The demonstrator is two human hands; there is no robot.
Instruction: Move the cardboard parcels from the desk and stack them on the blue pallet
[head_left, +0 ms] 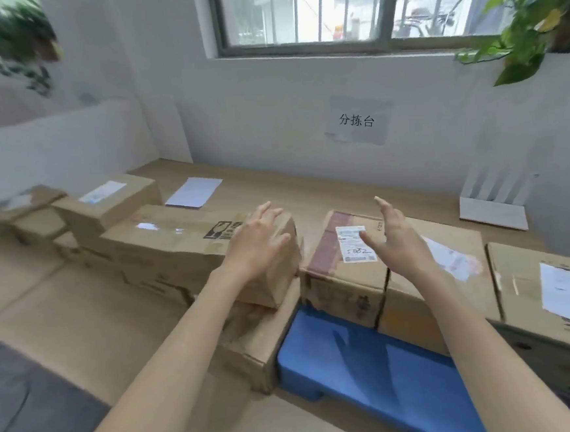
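Observation:
A long cardboard parcel (167,249) lies on top of other parcels left of centre. My left hand (257,243) hovers over its right end with fingers spread and straight. My right hand (396,237) is open above a brown-taped parcel (335,266) with a white label, which sits on the blue pallet (366,359). Beside it on the pallet are a second parcel (451,271) and, further right, a third with a white sheet (549,297). More parcels (105,202) are at the left on the desk (274,189). Neither hand holds anything.
A white sheet (193,191) lies on the desk near the wall. A white file holder (495,202) stands at the right. A paper sign (358,121) hangs under the window. Potted plants are at the upper left and upper right. A dark surface (28,399) is at lower left.

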